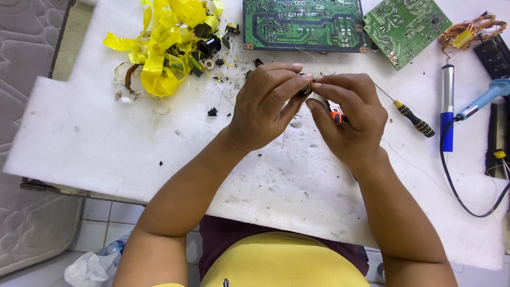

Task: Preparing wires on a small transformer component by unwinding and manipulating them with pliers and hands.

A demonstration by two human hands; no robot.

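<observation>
Both hands meet above the middle of the white foam-covered tabletop [95, 143], pinching a small dark component [306, 89] between them. The left hand [265, 109] has its thumb and fingers closed together on the left side of the piece, and the right hand [348, 119] presses its fingertips onto the right side, while an orange-handled tool [336, 114] sits tucked in the right palm, mostly hidden. To do this well, it seems best to keep the grip firm yet light, steady the wrists close above the foam, and work slowly so that no thin strand snaps or flies off. The component is tiny and almost wholly covered by the fingertips; only a dark body with a hint of yellow and copper colour shows, and its exact shape cannot be told. Behind the hands lie two green circuit boards [305, 24], and a heap of yellow tape strips [159, 42] with black parts is at the far left. A black-and-yellow screwdriver [411, 119], a blue soldering iron [483, 98], a blue-and-grey desoldering pump [447, 106] and a coil of copper wire [470, 29] lie to the right.
</observation>
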